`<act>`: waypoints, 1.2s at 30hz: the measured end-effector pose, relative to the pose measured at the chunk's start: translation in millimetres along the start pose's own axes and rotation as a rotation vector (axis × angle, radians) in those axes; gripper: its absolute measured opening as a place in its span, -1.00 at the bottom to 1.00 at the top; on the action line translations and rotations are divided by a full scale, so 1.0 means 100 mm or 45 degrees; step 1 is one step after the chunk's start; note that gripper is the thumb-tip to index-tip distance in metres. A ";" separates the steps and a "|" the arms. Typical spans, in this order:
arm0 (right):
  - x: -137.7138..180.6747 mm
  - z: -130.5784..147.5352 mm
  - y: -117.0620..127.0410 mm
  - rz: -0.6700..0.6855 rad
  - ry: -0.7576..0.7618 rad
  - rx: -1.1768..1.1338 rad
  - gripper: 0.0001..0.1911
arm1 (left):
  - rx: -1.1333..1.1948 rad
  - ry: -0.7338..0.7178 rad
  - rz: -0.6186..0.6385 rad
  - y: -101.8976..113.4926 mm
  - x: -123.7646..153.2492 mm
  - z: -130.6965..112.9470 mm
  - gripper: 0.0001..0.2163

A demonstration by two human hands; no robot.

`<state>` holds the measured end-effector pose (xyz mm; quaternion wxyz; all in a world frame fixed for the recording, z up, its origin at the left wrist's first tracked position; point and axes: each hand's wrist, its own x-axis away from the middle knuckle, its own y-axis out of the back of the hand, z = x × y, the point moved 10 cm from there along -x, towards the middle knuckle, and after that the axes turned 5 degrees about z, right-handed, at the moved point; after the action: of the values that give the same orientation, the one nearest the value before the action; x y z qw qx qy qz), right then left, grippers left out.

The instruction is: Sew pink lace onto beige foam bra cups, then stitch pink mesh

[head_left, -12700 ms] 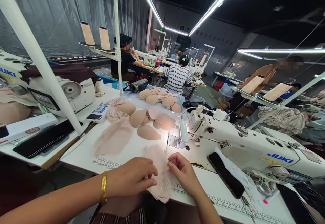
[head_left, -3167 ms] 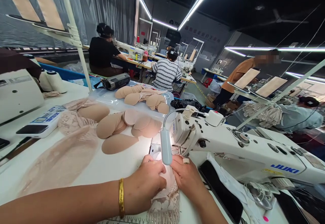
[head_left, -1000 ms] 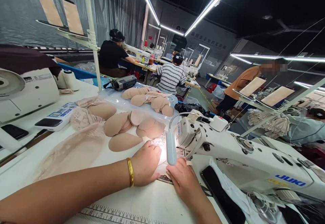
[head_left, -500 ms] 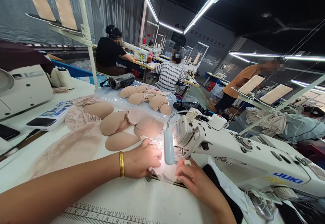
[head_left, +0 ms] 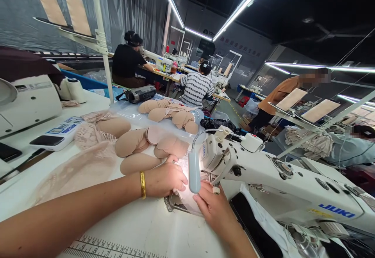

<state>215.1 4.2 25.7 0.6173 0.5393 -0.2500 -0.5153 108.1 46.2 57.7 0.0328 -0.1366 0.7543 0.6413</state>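
Note:
Pale pink lace fabric (head_left: 185,200) lies under the needle end of a white sewing machine (head_left: 252,168), brightly lit by a small grey lamp (head_left: 194,172) on a bendy neck. My left hand (head_left: 165,179), with a gold bracelet at the wrist, is closed on the fabric's left side, its fingers curled into it. On the right, my right hand (head_left: 212,201) rests on the fabric beside the needle area, fingers stretched out and thumb apart. The lamp partly covers its fingertips. The needle itself is hidden. Beige oval pads (head_left: 140,163) lie just beyond my left hand.
More beige pads (head_left: 168,111) sit on a clear plastic sheet further back. Sheer fabric (head_left: 76,168), a white power bank (head_left: 55,135) and a thread cone (head_left: 75,90) are at left. A printed ruler (head_left: 108,248) marks the front. Several people work beyond.
My right hand has moved left and forward over the fabric, its fingers now flatter. My left hand has shifted slightly upward, and more of the metal plate by the fabric shows.

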 end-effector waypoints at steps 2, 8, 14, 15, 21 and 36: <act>0.01 -0.02 -0.01 0.001 -0.005 0.030 -0.68 | -0.006 0.001 0.013 0.01 -0.01 0.01 -0.76; 0.01 -0.03 -0.03 0.007 -0.013 0.042 -0.66 | -0.022 -0.013 0.061 -0.01 -0.02 0.04 -0.79; 0.02 -0.03 -0.02 -0.011 -0.017 0.053 -0.68 | 0.010 -0.021 0.042 0.00 -0.03 0.05 -0.81; 0.02 -0.03 -0.01 -0.017 -0.010 0.060 -0.69 | 0.018 -0.025 0.044 0.00 -0.03 0.05 -0.82; 0.07 -0.05 0.14 -0.147 -0.014 0.127 -0.73 | 0.039 0.008 0.066 -0.02 -0.03 0.08 -0.82; 0.11 -0.14 0.24 -0.352 -0.065 -0.007 -0.82 | -0.023 0.041 -0.003 -0.02 -0.01 0.06 -0.80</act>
<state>239.4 -2.9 41.2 0.5355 0.5535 -0.1875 -0.6096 108.7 51.4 54.9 0.0202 -0.1481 0.7487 0.6459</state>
